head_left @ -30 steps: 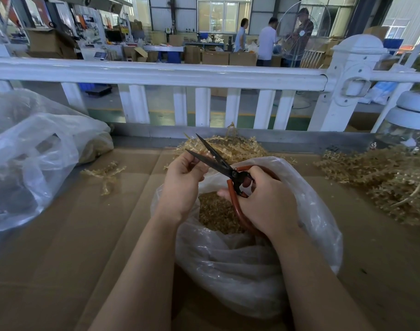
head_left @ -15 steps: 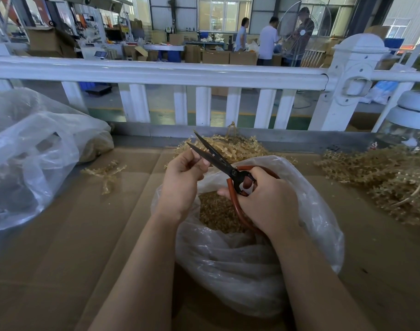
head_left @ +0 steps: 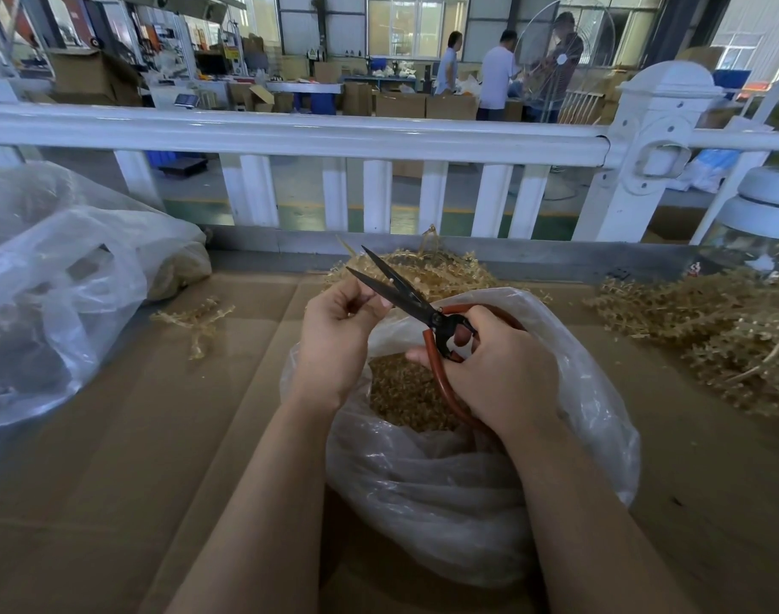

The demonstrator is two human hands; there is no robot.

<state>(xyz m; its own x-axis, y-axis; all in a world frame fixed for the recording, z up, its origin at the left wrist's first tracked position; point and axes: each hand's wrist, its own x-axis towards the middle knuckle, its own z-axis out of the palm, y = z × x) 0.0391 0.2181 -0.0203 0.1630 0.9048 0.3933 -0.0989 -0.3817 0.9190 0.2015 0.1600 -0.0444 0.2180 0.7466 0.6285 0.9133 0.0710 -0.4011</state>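
My right hand (head_left: 494,370) grips the red handles of black-bladed scissors (head_left: 401,294), whose blades stand slightly apart and point up-left. My left hand (head_left: 339,334) has its fingers curled right at the blades, pinching something too small to make out. Both hands hover over an open clear plastic bag (head_left: 569,436) that holds small tan cut pieces (head_left: 401,392). The bag stands on a cardboard-covered table (head_left: 113,480).
Tan plastic sprigs lie in piles behind the bag (head_left: 427,272), at the right (head_left: 711,334), and as a loose bit at left (head_left: 197,321). A big clear bag (head_left: 60,294) fills the left. A white railing (head_left: 334,135) borders the table's far edge. People stand far behind.
The scissors and both hands have shifted slightly up; the blades stay a little apart by my left fingers. Nothing else has moved.
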